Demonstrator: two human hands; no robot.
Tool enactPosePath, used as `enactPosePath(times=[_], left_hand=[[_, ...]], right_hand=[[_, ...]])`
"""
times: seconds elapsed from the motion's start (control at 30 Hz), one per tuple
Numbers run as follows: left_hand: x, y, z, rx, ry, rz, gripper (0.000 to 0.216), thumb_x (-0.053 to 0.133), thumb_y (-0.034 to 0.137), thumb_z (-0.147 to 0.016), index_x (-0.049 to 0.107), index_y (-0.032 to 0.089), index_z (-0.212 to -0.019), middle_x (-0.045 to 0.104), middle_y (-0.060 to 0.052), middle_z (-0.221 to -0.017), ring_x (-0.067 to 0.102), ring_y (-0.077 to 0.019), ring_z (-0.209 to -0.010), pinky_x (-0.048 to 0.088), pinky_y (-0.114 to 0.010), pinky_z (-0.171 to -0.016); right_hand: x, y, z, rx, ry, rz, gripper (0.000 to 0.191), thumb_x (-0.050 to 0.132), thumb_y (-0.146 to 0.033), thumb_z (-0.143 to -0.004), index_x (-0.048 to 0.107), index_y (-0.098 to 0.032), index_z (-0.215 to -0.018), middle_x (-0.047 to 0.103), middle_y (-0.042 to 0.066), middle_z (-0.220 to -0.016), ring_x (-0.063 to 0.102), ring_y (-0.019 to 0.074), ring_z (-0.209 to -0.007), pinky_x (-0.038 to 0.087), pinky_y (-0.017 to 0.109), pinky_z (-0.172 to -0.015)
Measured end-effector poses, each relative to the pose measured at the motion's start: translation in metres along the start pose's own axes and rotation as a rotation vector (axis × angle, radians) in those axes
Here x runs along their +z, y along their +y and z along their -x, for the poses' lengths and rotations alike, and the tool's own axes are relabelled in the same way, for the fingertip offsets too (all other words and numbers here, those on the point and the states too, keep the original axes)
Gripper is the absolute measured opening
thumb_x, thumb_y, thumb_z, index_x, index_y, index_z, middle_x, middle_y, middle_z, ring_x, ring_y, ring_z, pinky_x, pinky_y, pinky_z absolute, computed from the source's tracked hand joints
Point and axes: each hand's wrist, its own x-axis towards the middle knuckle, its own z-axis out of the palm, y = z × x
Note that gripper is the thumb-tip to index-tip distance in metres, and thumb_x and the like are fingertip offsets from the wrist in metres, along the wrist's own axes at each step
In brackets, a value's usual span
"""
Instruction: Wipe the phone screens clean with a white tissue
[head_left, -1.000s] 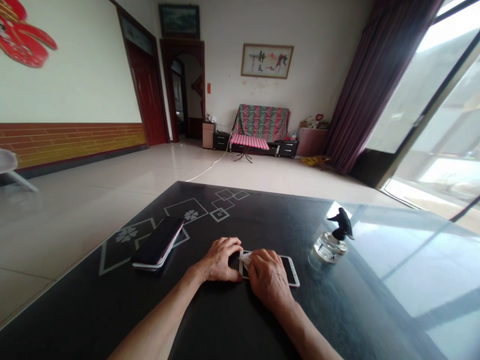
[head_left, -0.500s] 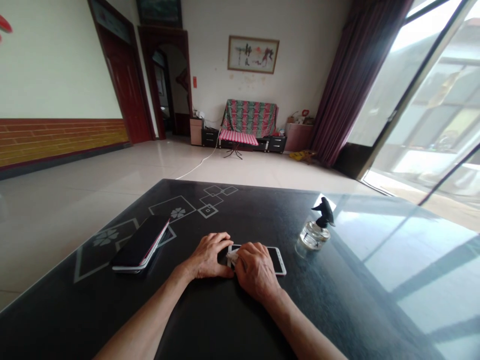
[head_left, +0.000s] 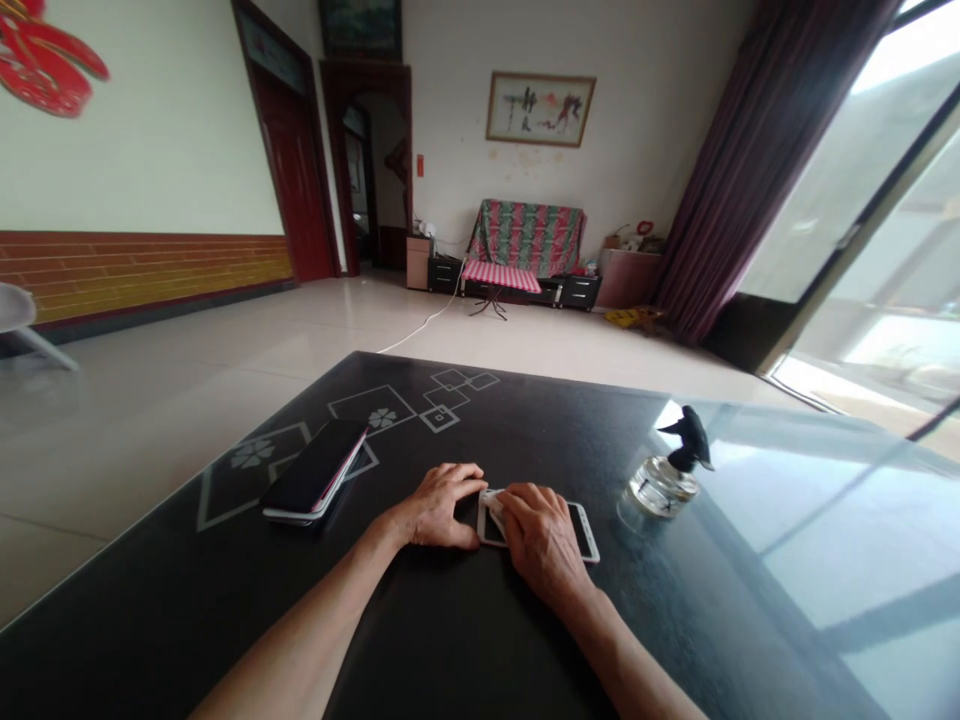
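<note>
Across foreground, black worktop [head_left: 442,640]. On its left part, dark flat case [head_left: 319,468] with pale edge. Right hand [head_left: 546,535] curled over phone's middle, fingers pinching something white; left hand [head_left: 442,507] spread, thumb and fingers bracketing phone's left end. Spray bottle [head_left: 667,485] upright, beyond phone to right. White phone [head_left: 586,533] flat on worktop between hands, partly covered. Smallest, white wad [head_left: 492,498], maybe tissue. Since half second ago, view swung left; hands and phone hardly shifted, so rubbing seems unfinished at left end.

White-edged, dark-screened phone [head_left: 584,531], face up, flat on black table [head_left: 442,640]; crumpled white tissue [head_left: 493,500] against its left end.
</note>
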Motion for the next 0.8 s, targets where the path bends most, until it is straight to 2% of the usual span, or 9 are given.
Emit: enactPosePath(times=[0.37, 0.5, 0.67, 0.8], left_hand=[[-0.003, 0.001, -0.002, -0.017, -0.01, 0.038, 0.069, 0.078, 0.036, -0.055, 0.061, 0.023, -0.121, 0.049, -0.007, -0.138, 0.041, -0.0322, -0.128, 0.03, -0.043, -0.11], [-0.005, 0.004, -0.002, -0.026, -0.023, 0.033, 0.068, 0.078, 0.036, -0.055, 0.061, 0.024, -0.12, 0.048, -0.007, -0.138, 0.041, -0.0325, -0.128, 0.03, -0.043, -0.11], [-0.002, 0.001, -0.002, -0.009, 0.0, 0.036, 0.066, 0.078, 0.041, -0.057, 0.06, 0.027, -0.119, 0.049, -0.005, -0.138, 0.041, -0.0319, -0.128, 0.03, -0.045, -0.109], [0.0, -0.001, -0.002, 0.0, 0.003, 0.044, 0.067, 0.078, 0.043, -0.058, 0.06, 0.027, -0.12, 0.048, -0.005, -0.139, 0.041, -0.0316, -0.128, 0.029, -0.044, -0.11]], right_hand=[[-0.006, -0.006, -0.003, -0.102, -0.087, 0.058, 0.027, 0.047, -0.02, -0.089, 0.063, -0.029, -0.109, 0.06, 0.004, -0.106, 0.051, 0.0202, -0.092, 0.036, 0.035, -0.084], [-0.009, -0.009, -0.004, -0.128, -0.108, 0.021, 0.027, 0.048, -0.015, -0.087, 0.063, -0.027, -0.105, 0.059, 0.004, -0.104, 0.05, 0.02, -0.091, 0.035, 0.036, -0.085], [-0.01, -0.011, 0.0, -0.141, -0.103, -0.064, 0.019, 0.05, -0.01, -0.079, 0.063, -0.022, -0.085, 0.059, 0.003, -0.093, 0.05, 0.0193, -0.087, 0.034, 0.036, -0.085], [-0.008, -0.011, -0.001, -0.148, -0.089, -0.086, 0.026, 0.048, -0.01, -0.081, 0.065, -0.025, -0.095, 0.06, 0.003, -0.099, 0.049, 0.0202, -0.091, 0.034, 0.037, -0.086]])
